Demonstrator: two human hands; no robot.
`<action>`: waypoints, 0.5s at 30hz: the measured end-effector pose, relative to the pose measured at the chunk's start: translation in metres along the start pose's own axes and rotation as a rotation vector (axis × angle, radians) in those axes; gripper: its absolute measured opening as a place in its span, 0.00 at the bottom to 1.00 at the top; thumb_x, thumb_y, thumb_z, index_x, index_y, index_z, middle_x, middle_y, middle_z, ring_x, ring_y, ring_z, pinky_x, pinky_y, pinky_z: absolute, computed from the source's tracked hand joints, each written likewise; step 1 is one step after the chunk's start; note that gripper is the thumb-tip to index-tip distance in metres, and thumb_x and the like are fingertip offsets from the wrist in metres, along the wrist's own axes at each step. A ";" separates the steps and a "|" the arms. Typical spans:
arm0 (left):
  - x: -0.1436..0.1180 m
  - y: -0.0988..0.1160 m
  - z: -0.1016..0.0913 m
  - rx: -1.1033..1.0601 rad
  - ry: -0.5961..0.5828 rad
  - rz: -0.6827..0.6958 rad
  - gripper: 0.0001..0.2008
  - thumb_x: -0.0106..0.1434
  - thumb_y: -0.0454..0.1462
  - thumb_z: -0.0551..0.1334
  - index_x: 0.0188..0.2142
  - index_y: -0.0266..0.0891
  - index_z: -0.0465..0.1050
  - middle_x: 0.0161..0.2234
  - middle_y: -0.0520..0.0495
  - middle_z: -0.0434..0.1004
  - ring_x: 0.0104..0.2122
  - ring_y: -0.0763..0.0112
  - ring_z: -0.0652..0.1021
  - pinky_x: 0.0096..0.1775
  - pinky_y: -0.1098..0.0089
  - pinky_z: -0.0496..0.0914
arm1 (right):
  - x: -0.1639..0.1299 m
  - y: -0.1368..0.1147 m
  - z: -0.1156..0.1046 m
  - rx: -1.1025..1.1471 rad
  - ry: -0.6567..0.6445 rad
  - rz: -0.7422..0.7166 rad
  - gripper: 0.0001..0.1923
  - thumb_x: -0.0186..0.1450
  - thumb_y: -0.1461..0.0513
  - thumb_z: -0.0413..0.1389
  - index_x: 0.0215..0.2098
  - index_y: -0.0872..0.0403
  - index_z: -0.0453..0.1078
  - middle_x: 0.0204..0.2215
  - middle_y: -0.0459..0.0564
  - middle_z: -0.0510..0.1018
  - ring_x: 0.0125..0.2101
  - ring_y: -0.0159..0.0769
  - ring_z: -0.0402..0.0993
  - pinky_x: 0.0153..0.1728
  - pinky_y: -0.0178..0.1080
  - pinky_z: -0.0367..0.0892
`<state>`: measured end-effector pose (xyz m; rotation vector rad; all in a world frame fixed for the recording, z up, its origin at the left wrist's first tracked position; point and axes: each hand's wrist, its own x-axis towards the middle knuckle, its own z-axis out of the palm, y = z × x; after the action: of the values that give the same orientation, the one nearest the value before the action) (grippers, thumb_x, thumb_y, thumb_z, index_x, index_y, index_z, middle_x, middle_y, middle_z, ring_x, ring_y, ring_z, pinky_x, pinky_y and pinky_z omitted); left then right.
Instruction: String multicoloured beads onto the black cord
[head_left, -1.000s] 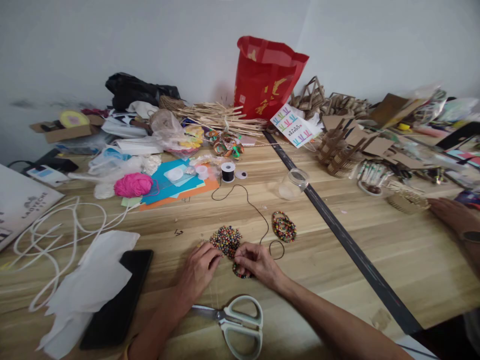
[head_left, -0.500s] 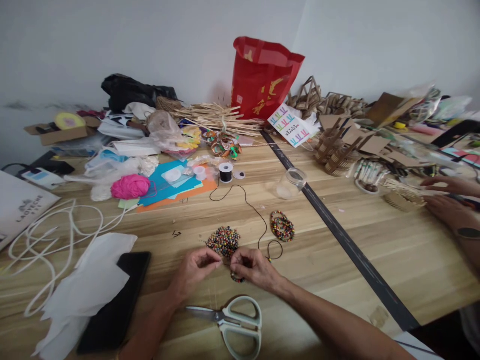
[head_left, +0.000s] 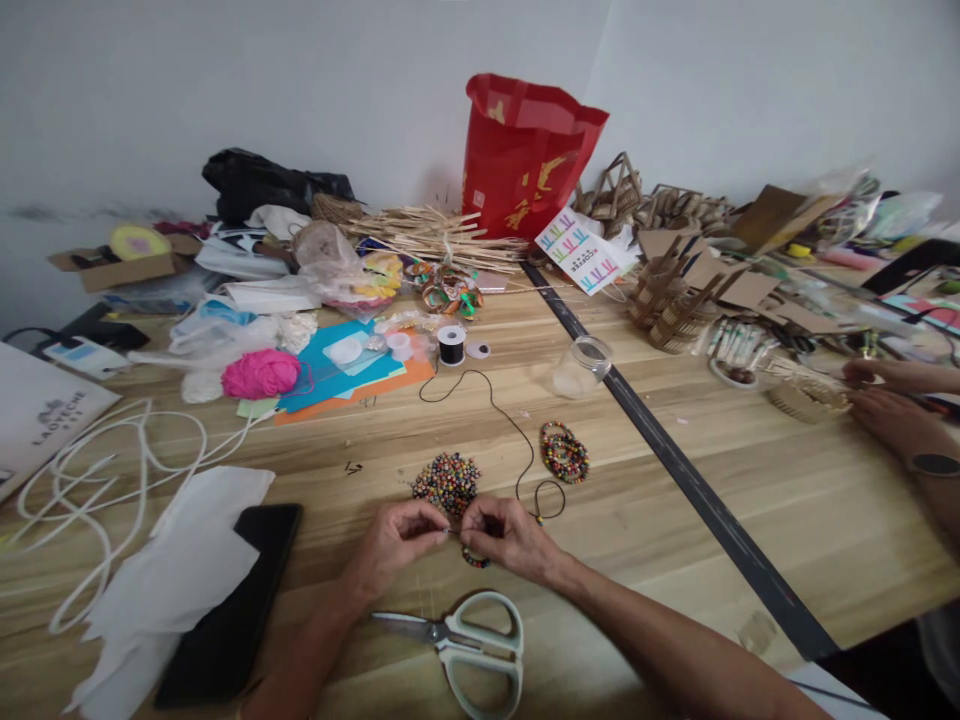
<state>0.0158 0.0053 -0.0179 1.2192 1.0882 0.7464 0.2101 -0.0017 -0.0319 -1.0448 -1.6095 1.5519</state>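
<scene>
Left hand [head_left: 394, 545] fingers pinched on black cord [head_left: 517, 432], right hand [head_left: 510, 535] gripping beaded strand [head_left: 475, 560], clear jar [head_left: 579, 367] apart

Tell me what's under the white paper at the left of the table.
A black phone lies partly under the white paper, its right and lower parts showing. Its left side is covered, and anything else under there can't be seen.
</scene>
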 end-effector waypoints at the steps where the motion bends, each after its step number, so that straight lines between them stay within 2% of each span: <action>1: 0.000 0.000 0.000 -0.001 0.001 0.000 0.05 0.46 0.34 0.68 0.25 0.35 0.75 0.25 0.50 0.77 0.28 0.71 0.75 0.34 0.72 0.68 | 0.000 0.000 0.000 0.003 0.001 0.003 0.10 0.58 0.58 0.59 0.26 0.58 0.67 0.18 0.42 0.66 0.20 0.25 0.58 0.21 0.29 0.55; 15: 0.001 -0.003 -0.001 -0.012 -0.010 -0.005 0.05 0.47 0.33 0.68 0.26 0.34 0.75 0.25 0.50 0.77 0.28 0.71 0.75 0.34 0.72 0.67 | 0.000 0.004 0.000 -0.022 -0.018 0.000 0.07 0.58 0.61 0.58 0.27 0.59 0.68 0.18 0.43 0.67 0.20 0.25 0.60 0.21 0.28 0.56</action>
<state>0.0149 0.0055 -0.0207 1.2082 1.0769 0.7412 0.2107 -0.0019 -0.0363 -1.0449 -1.6422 1.5509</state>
